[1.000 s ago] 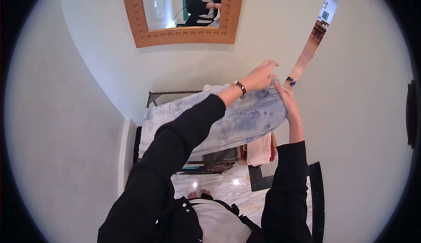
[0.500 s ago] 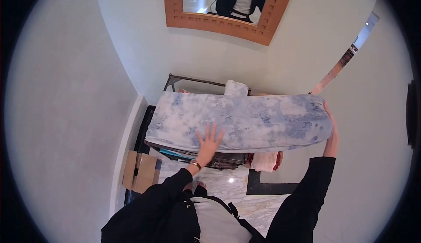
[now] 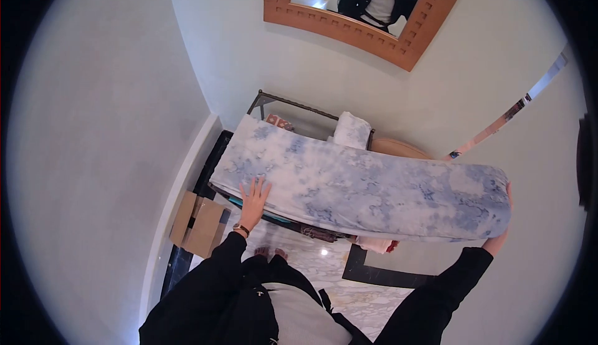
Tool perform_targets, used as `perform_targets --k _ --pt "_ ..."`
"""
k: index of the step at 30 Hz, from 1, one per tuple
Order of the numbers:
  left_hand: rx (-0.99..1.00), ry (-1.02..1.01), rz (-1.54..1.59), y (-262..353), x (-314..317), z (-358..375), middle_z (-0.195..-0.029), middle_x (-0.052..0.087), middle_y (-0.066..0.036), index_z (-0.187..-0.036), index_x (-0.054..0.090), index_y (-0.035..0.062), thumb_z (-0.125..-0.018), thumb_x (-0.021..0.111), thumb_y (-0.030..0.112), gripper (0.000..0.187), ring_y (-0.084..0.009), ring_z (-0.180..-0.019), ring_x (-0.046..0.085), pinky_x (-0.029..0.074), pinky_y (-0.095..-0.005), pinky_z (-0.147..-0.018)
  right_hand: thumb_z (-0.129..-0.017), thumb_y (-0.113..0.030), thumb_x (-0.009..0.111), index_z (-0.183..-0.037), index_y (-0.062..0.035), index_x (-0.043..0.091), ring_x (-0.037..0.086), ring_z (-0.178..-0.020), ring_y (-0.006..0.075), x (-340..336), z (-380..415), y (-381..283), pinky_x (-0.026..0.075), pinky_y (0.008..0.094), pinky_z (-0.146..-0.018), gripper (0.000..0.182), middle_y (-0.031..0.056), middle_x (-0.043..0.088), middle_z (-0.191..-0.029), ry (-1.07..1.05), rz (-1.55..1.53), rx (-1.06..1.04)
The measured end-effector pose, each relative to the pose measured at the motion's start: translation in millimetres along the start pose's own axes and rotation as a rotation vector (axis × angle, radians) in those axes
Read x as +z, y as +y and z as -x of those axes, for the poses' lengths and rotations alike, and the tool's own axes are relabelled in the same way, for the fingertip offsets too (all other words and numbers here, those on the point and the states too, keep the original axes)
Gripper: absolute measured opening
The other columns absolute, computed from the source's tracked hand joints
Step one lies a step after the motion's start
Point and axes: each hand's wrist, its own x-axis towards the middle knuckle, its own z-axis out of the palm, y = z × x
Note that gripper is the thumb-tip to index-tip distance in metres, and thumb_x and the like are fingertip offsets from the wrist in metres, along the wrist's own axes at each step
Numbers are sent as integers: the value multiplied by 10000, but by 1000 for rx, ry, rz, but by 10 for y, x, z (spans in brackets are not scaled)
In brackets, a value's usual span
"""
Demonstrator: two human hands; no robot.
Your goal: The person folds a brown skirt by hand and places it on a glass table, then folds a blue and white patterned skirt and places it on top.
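A long board-like piece covered in blue and white mottled fabric (image 3: 349, 183) lies across a dark metal-framed glass table and extends past it on the right. My left hand (image 3: 254, 200) rests flat on the cloth near its front left edge, fingers spread. At the far right end my right hand (image 3: 503, 223) curls round the rounded end, its fingers mostly hidden behind and under the fabric. A bundle of the same patterned cloth (image 3: 352, 130) sits on the table behind the long piece.
The metal table frame (image 3: 299, 104) stands against the wall. A wood-framed mirror (image 3: 349, 30) hangs above, reflecting a person. A cardboard box (image 3: 200, 225) is on the floor at left. Folded pink and red textiles (image 3: 376, 244) show below the cloth. A round tan object (image 3: 400, 148) is behind.
My left hand has slid left along the fabric. The right end of the covered piece and my right hand sit lower and farther right, as the view has tilted and shifted.
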Motion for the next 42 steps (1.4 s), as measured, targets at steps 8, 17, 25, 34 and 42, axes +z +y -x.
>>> perform_targets --k 8,17,25,34,42 --pt "165 -82 164 -333 2 80 -1506 274 -104 -1448 322 265 -841 586 143 674 -331 -1356 301 188 -608 -1093 -940 -373 550 -1185 -10 585 614 -962 179 435 105 239 491 319 -863 440 84 636 -1106 73 -48 -23" --pt "249 -127 174 -309 -25 85 -1454 364 -111 -1407 393 243 -888 517 131 545 -331 -1335 336 290 -559 -1060 -942 -366 544 -1196 -7 582 608 -982 180 842 78 197 485 317 -873 441 87 629 -1117 97 -43 -32" --pt "336 -91 507 -600 -247 -33 -1408 406 -156 -1395 405 200 -889 555 252 531 -364 -1282 387 308 -551 -1027 -943 -359 538 -1205 -5 579 603 -1000 180 1448 243 115 481 316 -883 442 90 623 -1127 142 -49 -51" --pt "-752 96 689 -2229 -421 -365 -1381 417 -234 -1368 382 -23 -888 569 416 677 -340 -1306 365 268 -492 -1067 -945 -351 532 -1215 -2 576 597 -1020 181 2926 382 -90 475 314 -893 444 93 615 -1138 81 -30 -14" --pt "-1037 -669 2078 -3100 567 -376 -1318 523 -66 -1365 445 49 -852 652 419 665 -218 -1233 456 359 -328 -1007 -968 -346 499 -1217 17 571 562 -1086 179 3674 -104 1252 415 303 -966 446 93 606 -1160 -68 260 -33"
